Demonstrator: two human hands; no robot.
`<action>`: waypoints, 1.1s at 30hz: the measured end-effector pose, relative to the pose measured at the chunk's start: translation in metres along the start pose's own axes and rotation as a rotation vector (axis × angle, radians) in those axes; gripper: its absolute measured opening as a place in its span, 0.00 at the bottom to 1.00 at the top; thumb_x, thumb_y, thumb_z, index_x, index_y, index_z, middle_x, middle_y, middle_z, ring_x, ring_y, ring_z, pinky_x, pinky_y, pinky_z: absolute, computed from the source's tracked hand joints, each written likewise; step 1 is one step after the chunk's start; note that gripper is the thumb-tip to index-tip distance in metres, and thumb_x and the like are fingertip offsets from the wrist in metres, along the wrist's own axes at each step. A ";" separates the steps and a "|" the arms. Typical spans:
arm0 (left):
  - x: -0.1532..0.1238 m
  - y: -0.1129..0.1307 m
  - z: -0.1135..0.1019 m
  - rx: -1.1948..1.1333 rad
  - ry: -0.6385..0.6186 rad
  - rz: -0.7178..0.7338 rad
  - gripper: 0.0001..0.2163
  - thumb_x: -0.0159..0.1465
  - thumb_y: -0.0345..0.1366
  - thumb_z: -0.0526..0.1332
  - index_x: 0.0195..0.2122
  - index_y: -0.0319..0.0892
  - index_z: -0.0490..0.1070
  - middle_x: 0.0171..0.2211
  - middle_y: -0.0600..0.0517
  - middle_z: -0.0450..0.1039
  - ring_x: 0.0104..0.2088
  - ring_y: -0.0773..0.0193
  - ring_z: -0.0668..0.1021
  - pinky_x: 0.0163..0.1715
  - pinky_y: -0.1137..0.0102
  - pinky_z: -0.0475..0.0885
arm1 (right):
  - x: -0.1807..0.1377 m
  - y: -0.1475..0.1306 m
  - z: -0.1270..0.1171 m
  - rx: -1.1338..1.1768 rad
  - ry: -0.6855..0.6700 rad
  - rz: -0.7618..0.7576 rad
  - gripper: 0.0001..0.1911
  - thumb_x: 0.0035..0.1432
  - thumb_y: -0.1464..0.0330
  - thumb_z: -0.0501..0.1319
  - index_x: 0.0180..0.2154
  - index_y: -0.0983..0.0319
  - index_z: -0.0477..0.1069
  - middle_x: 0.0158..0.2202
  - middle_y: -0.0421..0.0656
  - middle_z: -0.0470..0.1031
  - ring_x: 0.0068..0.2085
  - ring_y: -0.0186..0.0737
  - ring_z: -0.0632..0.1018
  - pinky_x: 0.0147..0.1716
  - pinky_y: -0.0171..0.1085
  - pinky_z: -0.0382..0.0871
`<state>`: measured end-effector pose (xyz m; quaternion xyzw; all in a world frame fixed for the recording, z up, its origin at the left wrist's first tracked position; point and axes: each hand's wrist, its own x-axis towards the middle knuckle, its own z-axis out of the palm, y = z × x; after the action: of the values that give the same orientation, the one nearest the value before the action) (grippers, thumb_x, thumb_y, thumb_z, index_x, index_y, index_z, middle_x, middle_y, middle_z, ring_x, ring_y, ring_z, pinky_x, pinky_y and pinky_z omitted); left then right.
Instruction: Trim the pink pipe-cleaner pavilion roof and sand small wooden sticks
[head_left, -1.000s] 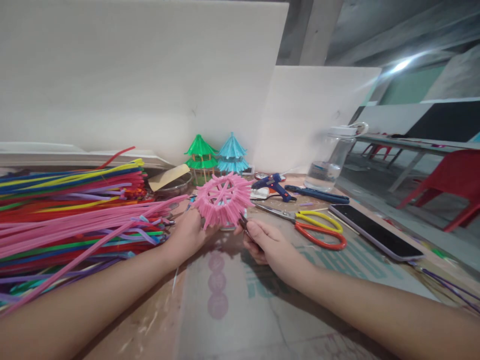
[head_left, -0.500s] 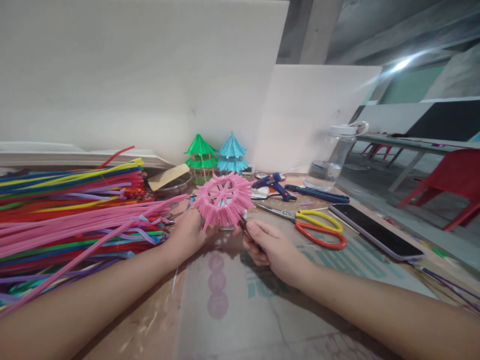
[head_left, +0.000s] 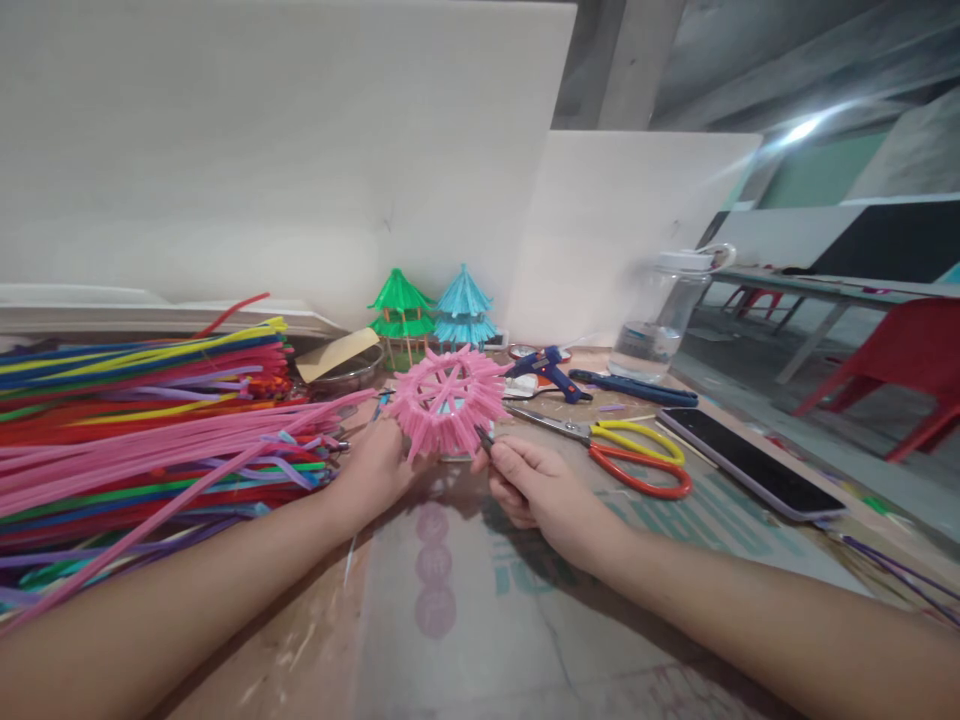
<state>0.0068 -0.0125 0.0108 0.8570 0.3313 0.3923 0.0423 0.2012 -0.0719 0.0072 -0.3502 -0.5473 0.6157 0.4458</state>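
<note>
My left hand (head_left: 377, 462) is closed on the near left side of a pink pipe-cleaner ring (head_left: 420, 425), its fingers partly hidden under it. Spokes cross the ring's open middle, and short fuzzy strands stick out all round its edge. My right hand (head_left: 534, 487) grips a slim dark tool (head_left: 486, 438) between thumb and fingers. The tool's tip is at the ring's lower right edge; whether it touches, I cannot tell. Behind the ring stand a green two-tiered pavilion (head_left: 400, 300) and a blue one (head_left: 464, 300), both with pointed roofs.
Bundles of coloured pipe cleaners (head_left: 150, 440) cover the left side. Scissors (head_left: 637, 458), a blue glue gun (head_left: 551, 372), a dark blue long-handled tool (head_left: 634, 387), a phone (head_left: 750, 460) and a water bottle (head_left: 652, 320) lie or stand to the right. White boards (head_left: 262, 150) rise behind.
The dark tool in my right hand has shifted its angle slightly, and the hand has moved a little. The pink ring has tilted slightly in my left hand.
</note>
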 end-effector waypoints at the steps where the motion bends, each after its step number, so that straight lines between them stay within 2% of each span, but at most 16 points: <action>1: 0.000 0.000 0.000 -0.007 0.005 0.005 0.08 0.63 0.38 0.56 0.36 0.42 0.72 0.46 0.46 0.77 0.50 0.51 0.76 0.51 0.59 0.71 | 0.000 0.000 0.000 0.000 -0.001 -0.001 0.27 0.49 0.44 0.62 0.33 0.62 0.65 0.16 0.28 0.53 0.17 0.25 0.49 0.15 0.29 0.39; 7: 0.000 -0.003 0.000 0.009 0.027 -0.101 0.13 0.65 0.44 0.55 0.42 0.40 0.71 0.45 0.44 0.77 0.46 0.50 0.77 0.48 0.58 0.72 | -0.002 0.003 0.000 -0.075 0.027 -0.105 0.30 0.52 0.40 0.57 0.34 0.62 0.66 0.21 0.32 0.55 0.19 0.28 0.52 0.18 0.32 0.43; 11: 0.001 -0.007 0.001 0.014 0.009 -0.098 0.14 0.65 0.45 0.55 0.40 0.40 0.72 0.41 0.46 0.78 0.44 0.51 0.77 0.45 0.61 0.73 | 0.000 0.010 -0.003 -0.223 0.058 -0.235 0.27 0.59 0.43 0.54 0.35 0.62 0.67 0.22 0.34 0.54 0.23 0.32 0.57 0.21 0.33 0.49; 14: 0.001 -0.007 0.001 0.037 0.022 -0.115 0.14 0.64 0.46 0.58 0.42 0.41 0.72 0.40 0.47 0.78 0.42 0.51 0.78 0.41 0.62 0.74 | 0.004 0.013 -0.007 -0.348 0.084 -0.283 0.22 0.63 0.48 0.52 0.35 0.61 0.67 0.24 0.36 0.57 0.26 0.34 0.61 0.24 0.33 0.54; 18: -0.002 -0.010 0.003 0.070 0.007 -0.177 0.12 0.62 0.45 0.60 0.39 0.41 0.72 0.38 0.47 0.76 0.41 0.51 0.77 0.38 0.63 0.73 | 0.006 0.011 -0.008 -0.450 0.108 -0.288 0.16 0.64 0.55 0.51 0.37 0.61 0.66 0.27 0.39 0.63 0.32 0.38 0.67 0.30 0.35 0.59; 22: -0.004 -0.014 0.004 0.079 -0.002 -0.202 0.12 0.61 0.45 0.60 0.37 0.41 0.70 0.35 0.47 0.74 0.38 0.53 0.75 0.37 0.63 0.71 | 0.004 0.006 -0.004 -0.518 0.073 -0.259 0.13 0.63 0.59 0.50 0.39 0.61 0.66 0.33 0.42 0.69 0.37 0.40 0.70 0.36 0.37 0.63; 27: -0.004 -0.014 0.003 0.075 0.006 -0.204 0.13 0.60 0.46 0.60 0.37 0.41 0.69 0.34 0.47 0.73 0.36 0.54 0.74 0.37 0.61 0.71 | 0.003 0.004 -0.003 -0.614 0.045 -0.241 0.15 0.63 0.59 0.50 0.41 0.62 0.67 0.33 0.43 0.71 0.36 0.41 0.72 0.36 0.38 0.64; 33: -0.005 -0.015 0.005 0.060 0.016 -0.214 0.07 0.61 0.37 0.55 0.36 0.42 0.69 0.35 0.48 0.72 0.36 0.56 0.75 0.38 0.62 0.72 | -0.003 0.001 0.001 -0.807 -0.063 -0.244 0.14 0.62 0.64 0.54 0.45 0.64 0.71 0.37 0.47 0.77 0.38 0.44 0.76 0.37 0.38 0.65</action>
<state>-0.0005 -0.0032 -0.0008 0.8144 0.4329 0.3824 0.0555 0.2010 -0.0750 0.0063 -0.4106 -0.7952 0.3050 0.3255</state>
